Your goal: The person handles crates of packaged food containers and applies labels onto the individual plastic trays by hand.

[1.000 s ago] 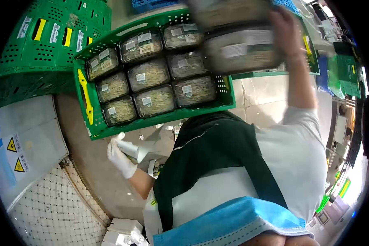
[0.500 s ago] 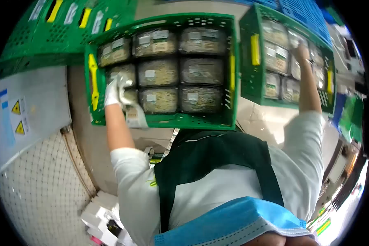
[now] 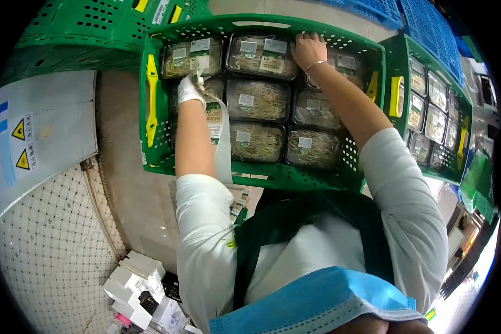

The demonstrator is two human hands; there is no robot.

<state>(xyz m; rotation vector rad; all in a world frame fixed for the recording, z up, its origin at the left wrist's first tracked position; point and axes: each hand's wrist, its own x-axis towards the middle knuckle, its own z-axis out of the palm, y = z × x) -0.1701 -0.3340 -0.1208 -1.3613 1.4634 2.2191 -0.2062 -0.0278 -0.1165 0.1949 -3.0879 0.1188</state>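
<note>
In front of me, a green crate holds rows of clear-lidded black trays of pale sprouts. My left hand, in a white glove, is closed on a strip of labels whose pale backing hangs over the near rim. Its fingertips are at the lower edge of the far-left sprout tray, which bears stickers. My bare right hand reaches to the far wall, between the far-middle tray and the far-right tray. Its fingers are curled together, and their tips hide what they grip.
Another green crate with similar trays stands close on the right. Green crates sit at the back left and blue crates at the back right. A panel with warning signs is at the left; white boxes lie lower left.
My right hand has left the right-hand crate and come to the far wall of the middle one. My left hand has moved toward the far-left tray, still holding the strip. The view has shifted.
</note>
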